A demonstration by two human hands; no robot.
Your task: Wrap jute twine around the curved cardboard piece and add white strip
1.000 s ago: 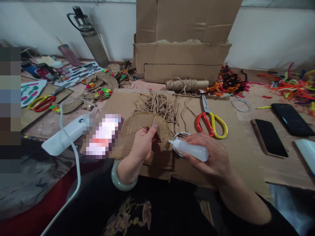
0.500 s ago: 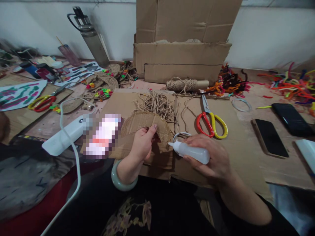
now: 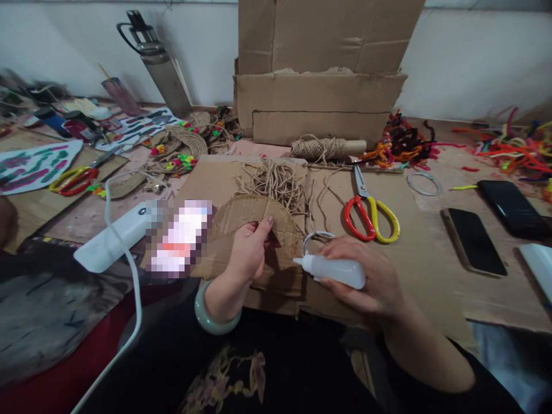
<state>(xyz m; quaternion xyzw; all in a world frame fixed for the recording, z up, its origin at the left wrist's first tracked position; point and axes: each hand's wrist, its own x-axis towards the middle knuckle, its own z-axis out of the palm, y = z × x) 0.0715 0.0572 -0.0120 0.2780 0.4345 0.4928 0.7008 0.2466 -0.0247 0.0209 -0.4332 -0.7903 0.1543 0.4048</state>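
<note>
Brown cardboard makes up the arc [image 3: 248, 210], which lies at the middle of the workspace, above a larger cardboard sheet [image 3: 422, 259] and just on the near side of a heap of twine [image 3: 280, 184]. It looks light and fairly stiff, though thin enough to crease if squeezed or bent hard. Glossy specks run along its outer rim and may be wet or tacky, so the inner edge seems the better place to take hold.

The bottle [image 3: 338, 271] is pale, translucent and probably soft-walled; it should be light too, and its smooth body might slip a little. Round the middle is the natural hold, with the narrow nozzle left free.

The person's left hand [image 3: 249, 250] is closed in a pinch on the arc's inner edge, thumb on top and the other fingers curled beneath, mostly hidden. The right hand [image 3: 373, 273] is wrapped round the bottle, open only as wide as its body, with the nozzle pointing left at the arc's right end; whether the tip touches cannot be told. A ring [image 3: 319, 234] lies just beyond the bottle, and scissors [image 3: 362, 191] rest farther off.
</note>
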